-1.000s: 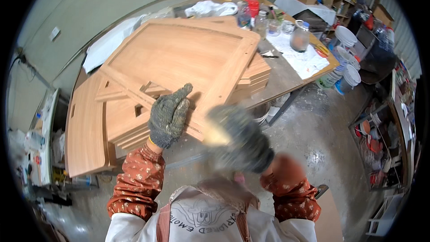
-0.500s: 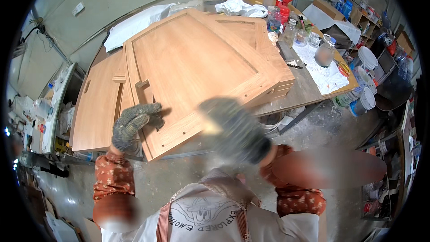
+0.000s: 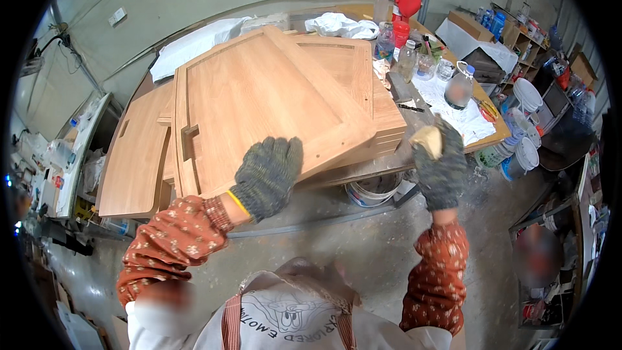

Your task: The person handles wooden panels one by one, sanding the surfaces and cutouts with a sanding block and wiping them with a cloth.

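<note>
A wooden framed panel (image 3: pixel 259 104), light brown with a rectangular recess and a small cutout at its left side, lies on top of other panels. My left hand (image 3: pixel 269 172), in a dark grey-green knit glove, rests on its near edge with the fingers stretched out flat. My right hand (image 3: pixel 442 172), gloved likewise, is off to the right, clear of the panel. Its fingers are closed around a pale tan pad (image 3: pixel 427 141) whose exact kind I cannot make out.
More panels (image 3: pixel 389 126) are stacked underneath, and another panel (image 3: pixel 133 162) lies at the left. Bottles, a red tub (image 3: pixel 400 31) and a jug (image 3: pixel 460 87) crowd the bench's right side. A bucket (image 3: pixel 372 191) stands below; white pails (image 3: pixel 528 96) stand farther right.
My right hand has swung right, away from the panel's near edge. My left hand has slid right from the cutout side to the near edge. The panel shifts slightly left in the view.
</note>
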Action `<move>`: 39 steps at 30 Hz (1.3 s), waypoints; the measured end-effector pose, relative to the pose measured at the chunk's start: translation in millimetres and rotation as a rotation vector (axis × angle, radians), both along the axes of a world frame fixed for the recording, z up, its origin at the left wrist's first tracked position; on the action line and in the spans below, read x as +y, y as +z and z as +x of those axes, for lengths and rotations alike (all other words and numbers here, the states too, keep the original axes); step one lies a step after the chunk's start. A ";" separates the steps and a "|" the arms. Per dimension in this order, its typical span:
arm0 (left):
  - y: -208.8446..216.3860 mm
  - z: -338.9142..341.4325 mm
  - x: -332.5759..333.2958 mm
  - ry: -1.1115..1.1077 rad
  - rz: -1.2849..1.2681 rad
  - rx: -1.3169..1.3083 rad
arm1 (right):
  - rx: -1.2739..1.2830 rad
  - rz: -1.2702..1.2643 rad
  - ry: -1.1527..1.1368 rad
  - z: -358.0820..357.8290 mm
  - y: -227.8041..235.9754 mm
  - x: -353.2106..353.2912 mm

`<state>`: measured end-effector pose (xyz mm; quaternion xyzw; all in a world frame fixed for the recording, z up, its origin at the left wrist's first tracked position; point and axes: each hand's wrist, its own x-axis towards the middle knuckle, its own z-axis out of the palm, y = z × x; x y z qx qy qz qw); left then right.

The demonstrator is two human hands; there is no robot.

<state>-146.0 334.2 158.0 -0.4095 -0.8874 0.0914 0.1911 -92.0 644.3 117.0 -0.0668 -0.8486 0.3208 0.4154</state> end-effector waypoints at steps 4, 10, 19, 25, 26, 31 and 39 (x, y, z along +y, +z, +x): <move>4.1 14.1 -37.4 -0.191 -0.066 -0.011 | 0.147 -0.050 0.078 36.7 9.9 -2.6; 6.3 -34.7 -94.7 -0.385 -0.011 -0.040 | 0.245 0.274 0.509 45.9 26.2 -84.5; 9.3 -12.4 -91.5 -0.258 0.178 -0.137 | 0.135 0.332 0.481 50.3 11.9 -111.6; -10.8 -12.1 -70.9 -0.337 0.302 -0.177 | 0.046 0.433 0.702 61.9 22.0 -183.6; -6.8 -10.1 -73.0 -0.299 0.257 -0.137 | 0.089 0.271 0.796 49.1 10.7 -175.8; -13.8 -27.2 -124.3 -0.349 0.252 -0.104 | 0.094 0.139 0.544 58.9 19.8 -145.3; -4.9 -33.6 -160.4 -0.344 0.173 -0.161 | 0.023 0.499 0.765 1.5 13.5 -185.0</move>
